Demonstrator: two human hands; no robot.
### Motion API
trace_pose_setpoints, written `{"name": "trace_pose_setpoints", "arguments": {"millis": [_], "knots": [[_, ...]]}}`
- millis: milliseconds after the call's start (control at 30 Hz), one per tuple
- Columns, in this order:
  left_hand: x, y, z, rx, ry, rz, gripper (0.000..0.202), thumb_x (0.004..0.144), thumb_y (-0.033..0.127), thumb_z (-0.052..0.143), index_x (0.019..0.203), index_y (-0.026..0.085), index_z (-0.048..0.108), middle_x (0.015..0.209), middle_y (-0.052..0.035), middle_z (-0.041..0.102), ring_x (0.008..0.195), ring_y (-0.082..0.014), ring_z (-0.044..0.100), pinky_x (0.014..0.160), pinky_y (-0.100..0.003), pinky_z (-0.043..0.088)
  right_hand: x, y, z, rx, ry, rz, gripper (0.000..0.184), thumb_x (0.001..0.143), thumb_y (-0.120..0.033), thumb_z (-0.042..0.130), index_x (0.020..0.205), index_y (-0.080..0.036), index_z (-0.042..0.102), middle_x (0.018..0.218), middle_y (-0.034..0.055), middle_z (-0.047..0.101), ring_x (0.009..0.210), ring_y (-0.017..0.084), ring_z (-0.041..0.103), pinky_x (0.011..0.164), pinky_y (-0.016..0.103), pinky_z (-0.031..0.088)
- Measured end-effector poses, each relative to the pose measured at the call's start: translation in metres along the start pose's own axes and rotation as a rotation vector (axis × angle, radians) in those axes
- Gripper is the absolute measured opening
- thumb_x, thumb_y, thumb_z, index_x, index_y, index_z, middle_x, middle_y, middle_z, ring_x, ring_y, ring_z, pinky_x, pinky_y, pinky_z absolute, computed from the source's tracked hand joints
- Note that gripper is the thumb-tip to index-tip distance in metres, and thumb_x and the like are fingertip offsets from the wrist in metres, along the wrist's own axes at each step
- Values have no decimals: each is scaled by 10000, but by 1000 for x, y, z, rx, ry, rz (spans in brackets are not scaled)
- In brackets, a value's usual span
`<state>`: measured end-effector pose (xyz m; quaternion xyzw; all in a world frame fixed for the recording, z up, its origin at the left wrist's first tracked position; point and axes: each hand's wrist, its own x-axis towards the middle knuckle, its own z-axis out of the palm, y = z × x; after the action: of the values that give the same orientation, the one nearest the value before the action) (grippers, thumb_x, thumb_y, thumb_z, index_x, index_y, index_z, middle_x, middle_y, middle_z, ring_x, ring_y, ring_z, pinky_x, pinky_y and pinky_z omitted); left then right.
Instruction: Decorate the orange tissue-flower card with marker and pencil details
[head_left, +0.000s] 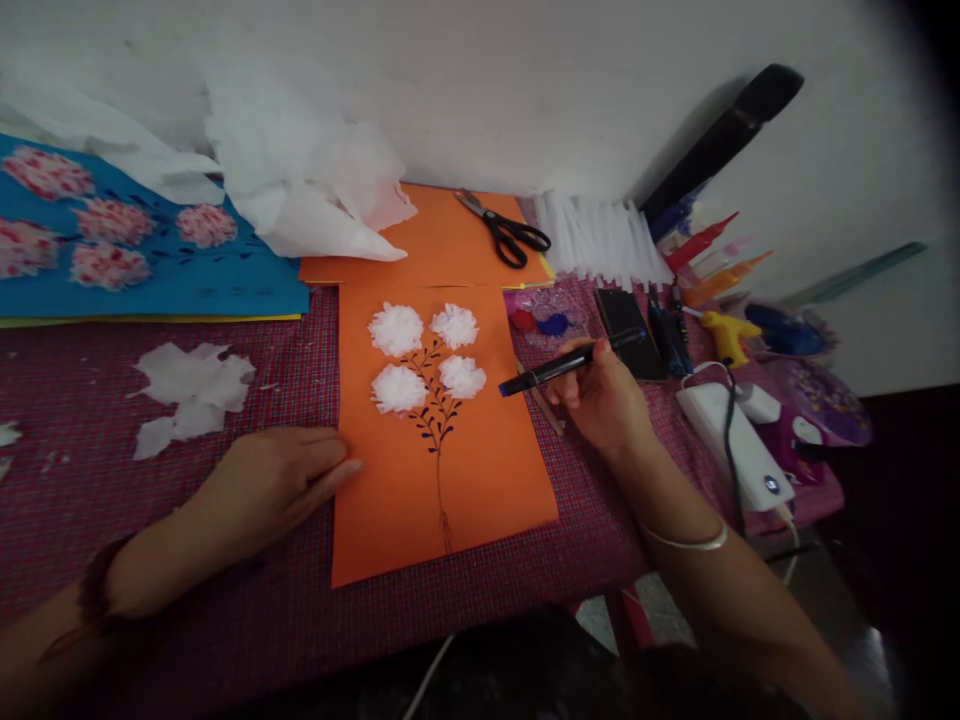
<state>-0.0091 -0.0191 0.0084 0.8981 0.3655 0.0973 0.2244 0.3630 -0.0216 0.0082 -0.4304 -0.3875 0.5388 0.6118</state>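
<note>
An orange paper sheet [480, 470] lies on the checked maroon cloth, with several white tissue flowers [424, 355] glued on it and a dark blue drawn stem with leaves [437, 420]. My left hand [274, 480] lies flat on the cloth, fingers stretched, its fingertips touching the sheet's left edge. My right hand [600, 395] is closed around a black marker pen [570, 365], whose tip points left, just past the sheet's right edge.
Black scissors [506, 235] rest on a second orange sheet [435, 240] behind. A blue sheet with pink flowers [135, 250], crumpled white tissue [300, 190], tissue scraps [191, 390], a black phone [626, 325], glue bottles [705, 260], a yellow glue gun [727, 335] and a white power bank [742, 450] surround the work.
</note>
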Motion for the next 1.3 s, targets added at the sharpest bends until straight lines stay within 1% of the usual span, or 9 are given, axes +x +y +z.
{"name": "trace_pose_setpoints", "arguments": {"millis": [167, 333, 467, 633, 833, 1067, 1300], "knots": [[1, 1, -1, -27, 1, -40, 423, 993, 463, 449, 670, 216, 566, 670, -14, 578, 631, -196, 585, 615, -312, 365, 3, 0, -2, -54, 68, 7, 357, 878, -590, 643, 876, -235, 681, 459, -80, 497, 397, 88, 403, 479, 245, 450], [2, 0, 1, -34, -18, -69, 406, 976, 477, 471, 678, 220, 570, 684, -20, 587, 641, -195, 573, 612, -307, 344, 4, 4, -3, -95, 85, 20, 361, 900, -598, 608, 872, -240, 647, 460, -82, 474, 389, 88, 401, 467, 251, 420], [2, 0, 1, -4, -24, -71, 403, 984, 455, 456, 678, 209, 546, 675, -15, 560, 630, -182, 545, 611, -299, 318, 5, 6, -3, -69, 78, 72, 342, 918, -575, 590, 876, -240, 640, 459, -91, 446, 386, 84, 383, 466, 250, 412], [2, 1, 0, 2, -18, -68, 388, 984, 436, 472, 684, 203, 549, 676, -6, 550, 626, -173, 533, 606, -290, 294, 6, 5, -5, -23, 77, 110, 299, 896, -538, 638, 880, -239, 641, 468, -96, 431, 399, 82, 374, 468, 247, 400], [2, -1, 1, -5, -32, -75, 390, 991, 453, 468, 719, 200, 586, 706, -6, 583, 652, -171, 563, 618, -282, 320, 6, 6, -7, -8, 58, 109, 253, 905, -491, 638, 884, -239, 657, 486, -90, 433, 414, 76, 372, 472, 244, 393], [2, 0, 0, -31, -29, -86, 391, 983, 463, 474, 724, 199, 601, 715, -18, 601, 657, -178, 577, 620, -286, 344, 5, 4, -3, -8, 99, 129, 242, 859, -486, 668, 852, -244, 672, 466, -89, 418, 413, 86, 328, 458, 254, 375], [1, -2, 3, -26, -19, -66, 390, 986, 461, 471, 723, 205, 599, 700, -15, 589, 646, -179, 571, 610, -289, 339, 5, 3, -6, -75, 51, 127, 249, 908, -504, 616, 890, -258, 648, 494, -91, 413, 418, 90, 346, 478, 271, 403]]}}
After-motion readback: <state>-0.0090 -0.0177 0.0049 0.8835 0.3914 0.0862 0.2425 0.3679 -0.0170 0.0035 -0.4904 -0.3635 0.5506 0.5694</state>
